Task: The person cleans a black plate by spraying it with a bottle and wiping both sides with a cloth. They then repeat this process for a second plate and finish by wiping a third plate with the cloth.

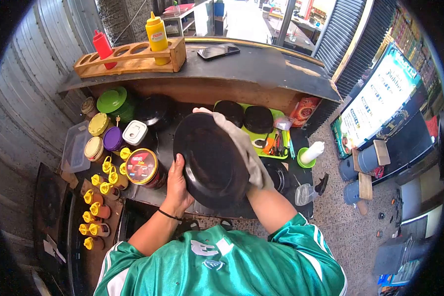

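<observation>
A round black plate (209,163) is held up in front of me, tilted with its inner face toward me. My left hand (178,182) grips its left edge, thumb on the near side and the other fingers hidden behind. A beige cloth (241,148) is draped along the plate's right edge. Most of my right hand (254,194) is covered by this cloth and the plate; only the part by the wrist shows clearly. Some fingertips (201,110) poke out at the plate's top, beside the cloth.
Yellow-capped bottles (114,177), a red-labelled tub (142,166) and lidded jars (99,124) stand left. A lime-green tray (254,129) with black dishes and utensils lies behind the plate. Right are a white squeeze bottle (312,152) and spray bottle (308,193). A wooden rack (128,56) tops the shelf.
</observation>
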### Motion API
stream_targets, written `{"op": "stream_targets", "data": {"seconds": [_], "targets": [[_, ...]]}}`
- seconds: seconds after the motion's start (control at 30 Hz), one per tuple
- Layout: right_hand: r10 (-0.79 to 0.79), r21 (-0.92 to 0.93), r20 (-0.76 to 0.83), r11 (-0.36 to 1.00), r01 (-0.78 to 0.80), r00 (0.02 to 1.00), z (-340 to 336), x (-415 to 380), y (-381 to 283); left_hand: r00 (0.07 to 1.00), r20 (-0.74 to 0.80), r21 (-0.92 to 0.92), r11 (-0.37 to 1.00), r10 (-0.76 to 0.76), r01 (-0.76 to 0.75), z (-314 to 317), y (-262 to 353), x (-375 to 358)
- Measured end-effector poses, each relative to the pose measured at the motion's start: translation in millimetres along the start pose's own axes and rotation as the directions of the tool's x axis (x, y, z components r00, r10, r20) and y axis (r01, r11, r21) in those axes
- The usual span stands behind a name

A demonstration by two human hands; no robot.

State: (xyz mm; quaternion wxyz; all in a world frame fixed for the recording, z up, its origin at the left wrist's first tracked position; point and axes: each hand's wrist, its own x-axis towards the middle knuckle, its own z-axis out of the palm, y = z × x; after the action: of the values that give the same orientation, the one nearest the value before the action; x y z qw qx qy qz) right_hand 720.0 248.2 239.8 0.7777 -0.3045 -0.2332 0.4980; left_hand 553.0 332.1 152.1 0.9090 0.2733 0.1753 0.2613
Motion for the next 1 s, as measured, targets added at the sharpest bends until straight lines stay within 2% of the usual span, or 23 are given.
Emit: {"op": "stream_targets", "data": {"seconds": [0.03,0.07,0.1,0.13,0.17,0.2,0.27,0.3,0.4,0.5,0.57,0.63,0.67,0.73,0.8,0.87,0.9,0.97,1.0], "targets": [[-0.177,-0.464,0.184,0.852,0.244,0.967,6,-15,-8,1.000,0.021,0.016,1.000,-0.017,0.016,-2,0,2],[-0.227,-0.752,0.420,0.454,0.477,0.878,9,-26,-10,0.999,0.042,0.033,0.999,-0.034,0.032,-2,-1,4],[-0.222,-0.755,0.412,0.460,0.467,0.884,4,-32,-1,0.999,0.034,0.029,0.999,-0.042,0.041,0,-5,5],[-0.190,-0.587,0.314,0.731,0.348,0.930,-4,-38,15,0.998,0.064,0.093,0.995,0.024,-0.030,6,-12,6],[-0.130,-0.340,0.228,0.918,0.204,0.965,-14,-43,33,0.991,0.100,0.156,0.983,0.084,-0.099,7,-15,6],[-0.048,-0.046,0.164,0.997,0.056,0.985,-24,-48,50,0.993,0.095,0.160,0.983,0.071,-0.086,7,-16,7],[-0.051,-0.070,0.104,0.996,0.059,0.993,-51,-50,68,0.980,-0.028,0.232,0.955,0.196,-0.185,10,-19,15],[-0.060,-0.098,0.062,0.993,0.066,0.996,-63,-48,79,0.974,-0.067,0.193,0.960,0.218,-0.202,11,-20,19],[-0.069,-0.147,-0.113,0.988,0.052,0.991,-90,-47,125,0.972,-0.126,0.098,0.978,0.197,-0.186,3,-20,32],[-0.069,-0.189,-0.281,0.982,0.015,0.957,-117,-92,177,0.977,-0.066,0.164,0.968,0.205,-0.192,-5,-23,40],[-0.071,-0.207,-0.348,0.978,-0.003,0.935,-147,-116,192,0.980,-0.091,0.219,0.963,0.178,-0.154,-11,-30,40],[-0.136,0.004,-0.188,0.990,0.139,0.973,-184,-153,188,0.983,-0.108,0.274,0.955,0.151,-0.116,-20,-47,37],[-0.158,-0.004,-0.188,0.987,0.161,0.969,-175,-150,168,0.977,-0.143,0.304,0.947,0.158,-0.109,-28,-59,42],[-0.371,0.127,-0.238,0.904,0.408,0.897,-152,-167,137,0.971,-0.194,0.335,0.940,0.140,-0.068,-40,-77,42],[-0.329,0.333,-0.285,0.847,0.415,0.900,-150,-177,100,0.986,-0.143,0.487,0.873,0.092,-0.011,-42,-93,40],[-0.480,0.016,-0.250,0.867,0.499,0.841,-134,-187,83,0.989,-0.125,0.515,0.857,0.077,-0.002,-48,-114,45],[-0.483,0.013,-0.260,0.864,0.503,0.836,-127,-192,78,0.991,-0.133,0.501,0.863,-0.007,0.073,-42,-121,43],[-0.387,0.055,-0.580,0.860,0.508,0.717,-119,-202,70,0.983,-0.140,0.437,0.884,-0.118,0.169,-34,-137,41],[-0.389,0.052,-0.589,0.856,0.514,0.708,-123,-215,74,0.982,-0.137,0.440,0.880,-0.129,0.177,-33,-142,40]]}}
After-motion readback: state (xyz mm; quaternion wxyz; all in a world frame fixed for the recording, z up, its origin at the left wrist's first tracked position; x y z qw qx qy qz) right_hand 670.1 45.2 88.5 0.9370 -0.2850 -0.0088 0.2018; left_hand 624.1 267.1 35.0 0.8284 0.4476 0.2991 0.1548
